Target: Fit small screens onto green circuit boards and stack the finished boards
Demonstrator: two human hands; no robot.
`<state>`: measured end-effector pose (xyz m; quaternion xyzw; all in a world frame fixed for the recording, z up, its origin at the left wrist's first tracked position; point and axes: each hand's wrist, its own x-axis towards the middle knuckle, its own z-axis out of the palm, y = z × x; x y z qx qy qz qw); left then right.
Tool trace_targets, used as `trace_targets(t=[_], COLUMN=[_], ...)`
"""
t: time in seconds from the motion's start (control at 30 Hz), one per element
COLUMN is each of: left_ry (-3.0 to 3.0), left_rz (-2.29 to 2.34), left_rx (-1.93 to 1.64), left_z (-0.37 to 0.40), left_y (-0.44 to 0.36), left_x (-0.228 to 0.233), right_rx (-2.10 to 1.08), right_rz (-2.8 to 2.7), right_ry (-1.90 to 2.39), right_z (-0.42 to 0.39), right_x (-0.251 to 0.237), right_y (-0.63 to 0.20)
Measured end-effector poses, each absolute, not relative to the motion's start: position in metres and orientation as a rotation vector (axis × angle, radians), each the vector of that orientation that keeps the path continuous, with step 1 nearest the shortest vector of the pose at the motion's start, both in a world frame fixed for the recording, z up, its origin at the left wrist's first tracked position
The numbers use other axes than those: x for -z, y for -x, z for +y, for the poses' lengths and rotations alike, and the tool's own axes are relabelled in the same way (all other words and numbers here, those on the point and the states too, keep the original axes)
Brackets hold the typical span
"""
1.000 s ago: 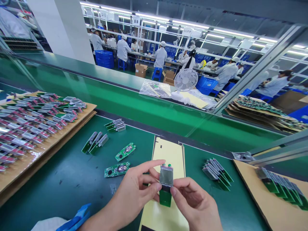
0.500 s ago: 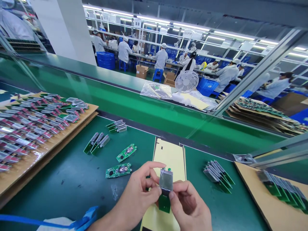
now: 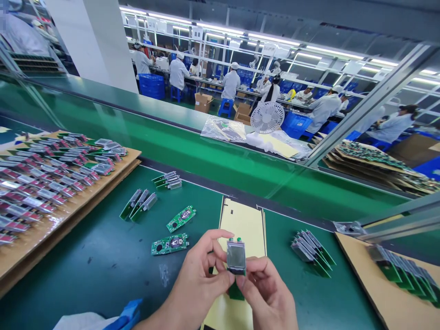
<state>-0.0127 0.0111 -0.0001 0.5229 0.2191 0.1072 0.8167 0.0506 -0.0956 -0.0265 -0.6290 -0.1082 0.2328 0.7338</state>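
Pinching a small display board (image 3: pixel 236 257) between closed left hand (image 3: pixel 195 284) and right hand (image 3: pixel 266 293), the person seems mid-fitting; next likely needs setting it toward the stack at 3 o'clock (image 3: pixel 311 247).

Left hand (image 3: pixel 194 286) and right hand (image 3: pixel 266 295) raised together — fingertips pinched inward, thumbs seemingly touching; forearms mostly cropped.
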Motion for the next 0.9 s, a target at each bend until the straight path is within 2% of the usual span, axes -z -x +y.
trace_targets(t=[0.53,0.9], left_ry=[-1.0,-1.018], left_rz=[0.432,0.445], left_rx=[-0.198,-0.197], left_z=[0.011,0.011], left_y=[0.013,0.011], left_x=[0.003,0.0], right_rx=[-0.744,-0.703], right_rz=[-0.212,-0.292], right_ry=[1.236,1.29], right_z=[-0.101,-0.1], right_x=[0.027,0.028], right_y=[-0.06,-0.064])
